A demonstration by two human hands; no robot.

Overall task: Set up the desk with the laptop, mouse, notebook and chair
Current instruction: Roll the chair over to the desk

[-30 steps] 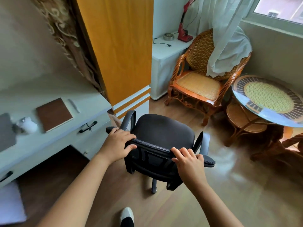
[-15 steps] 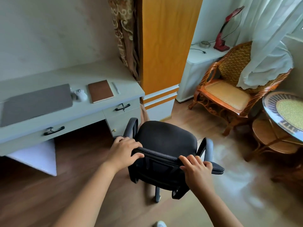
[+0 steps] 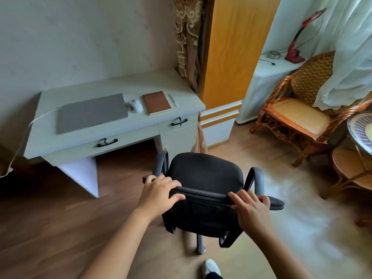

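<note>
Both hands are clamped on the top edge of the backrest of the black office chair point(image 3: 203, 174). The left hand point(image 3: 159, 191) wraps the left corner, fingers curled over the rim and thumb pressed along the mesh. The right hand point(image 3: 250, 208) grips the right end, fingers hooked over the top, closed around the fabric edge. The seat sits just ahead of the hands, grey armrests rising either side, and one leg of the base shows below, between the forearms. Near the right forearm, at the bottom edge, there's a white shoe point(image 3: 210, 267) on the wooden floor point(image 3: 60, 228).

Up and to the left of the left hand stands the pale grey desk, and the chair is well apart from its knee opening, off toward the right drawer side. On the tabletop point(image 3: 112, 89) the closed grey laptop point(image 3: 91, 112) lies flat, farthest left. Just beside it is the white mouse point(image 3: 135, 105), then the brown notebook point(image 3: 156, 102), closed, with a pale pen point(image 3: 172, 100) beside it nearest the corner. A cord point(image 3: 20, 141) trails off the tabletop's left end.

Ahead of the hands rises an orange wardrobe panel point(image 3: 227, 53). Out beyond the right hand sit a wicker armchair point(image 3: 298, 115), draped by a white curtain point(image 3: 350, 57), and a red lamp point(image 3: 296, 47) on a white cabinet.
</note>
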